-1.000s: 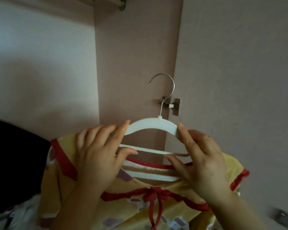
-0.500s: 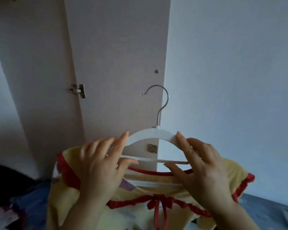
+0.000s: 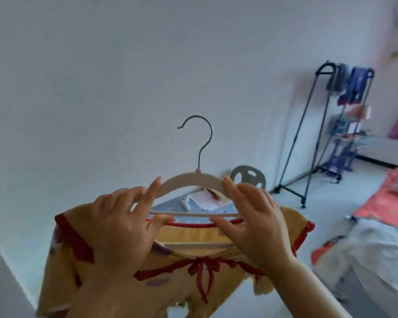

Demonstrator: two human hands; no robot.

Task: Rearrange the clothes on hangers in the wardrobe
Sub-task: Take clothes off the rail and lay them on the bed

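A white hanger [image 3: 193, 179] was held upright before the pale wall [image 3: 124, 65], its shoulders pinched between finger and thumb by the left hand [image 3: 122, 223] and the right hand [image 3: 257, 223]; a yellow red-trimmed top [image 3: 193, 283] was draped on it.

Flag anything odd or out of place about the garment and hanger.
The lower edge of the yellow garment looks ragged and uneven, though blur hides whether it is torn. Otherwise it sits evenly on the white hanger, which the left hand and right hand hold.

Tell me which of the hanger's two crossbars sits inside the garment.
The lower crossbar, below the red neckline trim; the upper crossbar is bare above it.
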